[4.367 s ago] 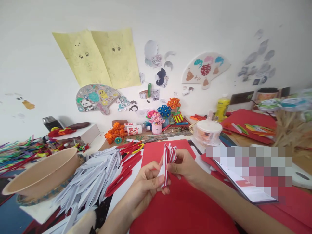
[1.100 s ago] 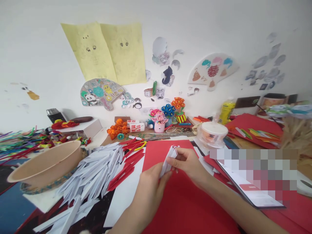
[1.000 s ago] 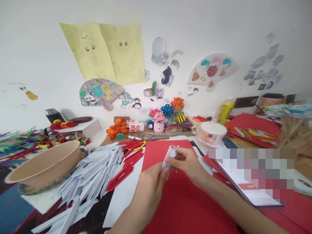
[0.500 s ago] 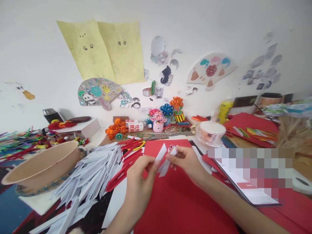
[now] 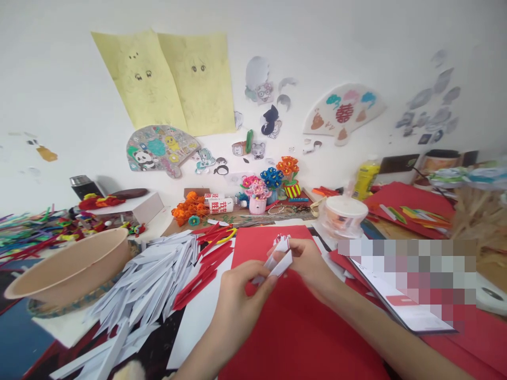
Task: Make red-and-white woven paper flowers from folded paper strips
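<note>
Over a red paper sheet [image 5: 293,327], my left hand [image 5: 241,295] pinches a folded white paper strip [image 5: 282,264] between thumb and fingers. My right hand [image 5: 307,264] is closed on a small red-and-white folded paper piece [image 5: 282,240], partly hidden behind the fingers and the strip. The strip tilts up to the right, in front of the right fingertips; whether it touches the piece I cannot tell. Left of my hands lie a heap of folded white strips [image 5: 154,279] and several folded red strips [image 5: 202,274].
A beige oval basin [image 5: 71,269] stands at left. At right are a tablet-like screen [image 5: 412,311], partly blurred out, and a white lidded tub [image 5: 344,211]. Small flower pots [image 5: 257,203] and orange flowers [image 5: 190,208] stand along the back, below the wall.
The white strip in my left hand has swung from leaning upright to slanting across, and now lies in front of my right fingers. My right hand stays nearly in place.
</note>
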A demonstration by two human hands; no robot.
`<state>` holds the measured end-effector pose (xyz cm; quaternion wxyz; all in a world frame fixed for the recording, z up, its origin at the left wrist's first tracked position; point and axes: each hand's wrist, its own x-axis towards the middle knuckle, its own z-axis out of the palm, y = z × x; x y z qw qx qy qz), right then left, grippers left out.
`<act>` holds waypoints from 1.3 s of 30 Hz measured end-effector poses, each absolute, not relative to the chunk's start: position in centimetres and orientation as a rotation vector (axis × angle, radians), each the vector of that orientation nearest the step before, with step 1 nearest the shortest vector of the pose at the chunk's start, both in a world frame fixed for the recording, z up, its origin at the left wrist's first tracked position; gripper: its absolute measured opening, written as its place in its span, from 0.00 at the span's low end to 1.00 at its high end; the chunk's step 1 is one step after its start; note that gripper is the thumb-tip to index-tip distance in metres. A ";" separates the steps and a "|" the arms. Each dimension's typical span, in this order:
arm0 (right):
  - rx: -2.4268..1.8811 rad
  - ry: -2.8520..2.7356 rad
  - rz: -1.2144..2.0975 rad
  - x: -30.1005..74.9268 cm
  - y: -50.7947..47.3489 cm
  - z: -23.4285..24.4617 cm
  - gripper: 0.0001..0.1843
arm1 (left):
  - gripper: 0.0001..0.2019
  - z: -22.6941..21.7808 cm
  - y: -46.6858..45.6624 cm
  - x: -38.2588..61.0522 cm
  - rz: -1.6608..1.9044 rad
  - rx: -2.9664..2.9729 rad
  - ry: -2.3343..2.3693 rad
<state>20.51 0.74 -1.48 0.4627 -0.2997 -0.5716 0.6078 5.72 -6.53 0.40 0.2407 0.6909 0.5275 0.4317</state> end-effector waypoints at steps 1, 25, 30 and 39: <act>-0.720 -1.417 1.506 20.6 0.8 -1.5 0.14 | 0.11 0.5 -6.5 5.7 1.189 1.881 1.446; -0.402 -1.541 1.695 22.0 1.5 -0.9 0.21 | 0.12 0.5 -6.5 5.3 1.283 1.764 1.434; -0.384 -1.632 1.635 22.0 1.5 -1.1 0.26 | 0.11 0.6 -6.7 5.5 1.310 1.846 1.511; -0.550 -1.646 1.452 21.2 1.2 -1.7 0.16 | 0.09 -0.4 -6.5 5.5 1.256 2.067 1.579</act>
